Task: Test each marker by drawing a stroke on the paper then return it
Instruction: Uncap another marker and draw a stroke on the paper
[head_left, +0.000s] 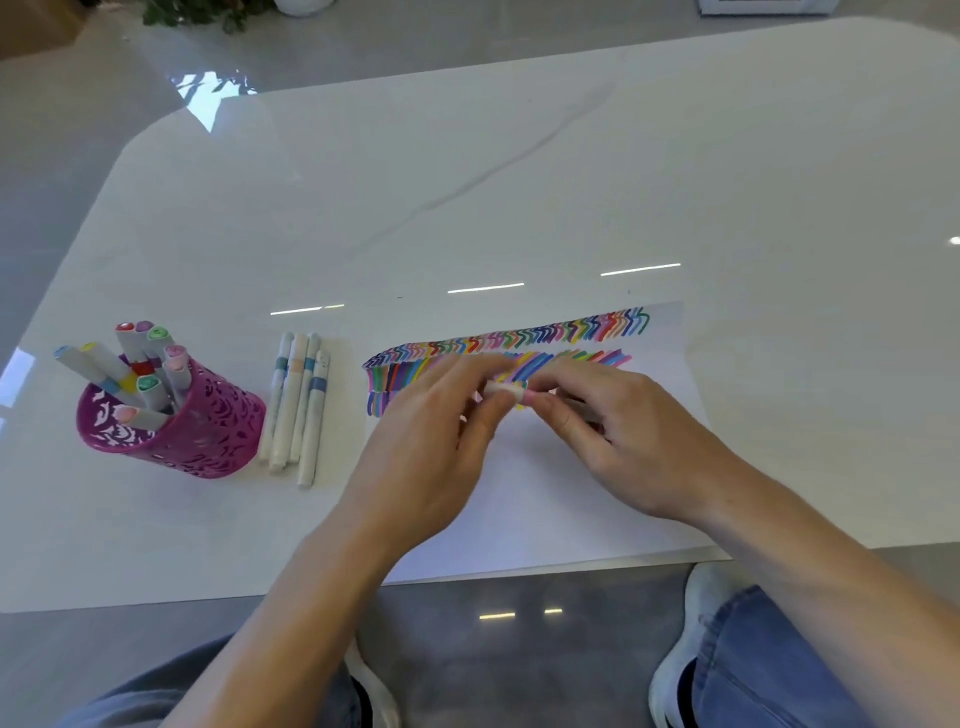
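Head view: both hands pinch a white marker (503, 388) above striped paper (545, 499).

Bright, even light with faint, soft shadows. The glossy table (571, 182) mirrors thin lamp strips and window glare at its far left corner. The left hand (431, 447), right hand (618, 441) and marker (503, 388) are motion-blurred. Wide-angle distortion bends the table's edges.

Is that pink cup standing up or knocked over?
Upright: the pink cup stands on its base on the table, its mouth facing up, with markers poking out of the top.
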